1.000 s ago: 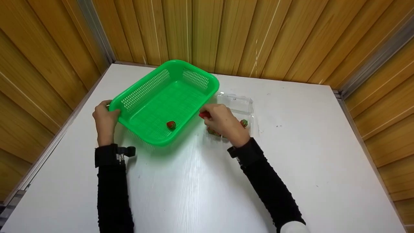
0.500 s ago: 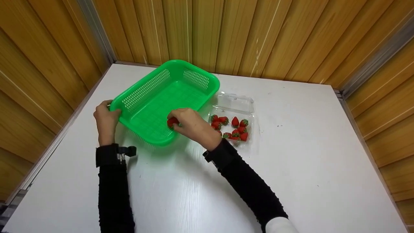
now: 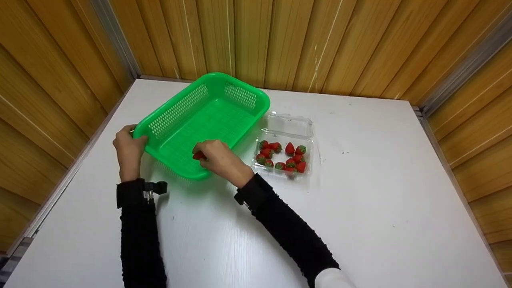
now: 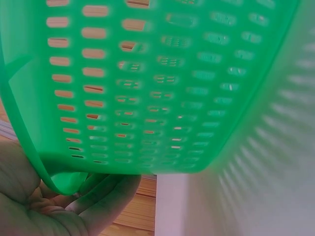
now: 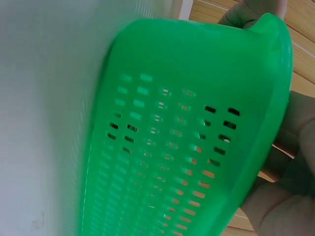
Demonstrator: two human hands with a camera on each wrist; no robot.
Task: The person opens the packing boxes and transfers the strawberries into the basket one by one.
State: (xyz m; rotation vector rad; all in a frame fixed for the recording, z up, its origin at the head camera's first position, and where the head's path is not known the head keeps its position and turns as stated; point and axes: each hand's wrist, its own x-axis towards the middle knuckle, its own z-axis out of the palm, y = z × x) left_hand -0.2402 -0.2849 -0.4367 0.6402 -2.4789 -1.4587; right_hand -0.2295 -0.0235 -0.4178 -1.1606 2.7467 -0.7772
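Strawberry [image 3: 198, 156]: pinched in the grip of the right hand [image 3: 222, 159], over the green basket [image 3: 212, 116]. Basket: held by its rim in the left hand [image 3: 129, 150]. Step, apparently: transfer; release presumably required next.

The slotted wall of a green basket [image 4: 146, 91] fills the upper and middle frame. At the lower left, the left hand [image 4: 64, 216] grips the basket's curled rim [image 4: 64, 185], fingers reaching beneath it. Wood-grain paneling [image 4: 140, 211] shows at bottom center and through slots; a white tabletop [image 4: 280, 201], streaked with light, occupies the right.
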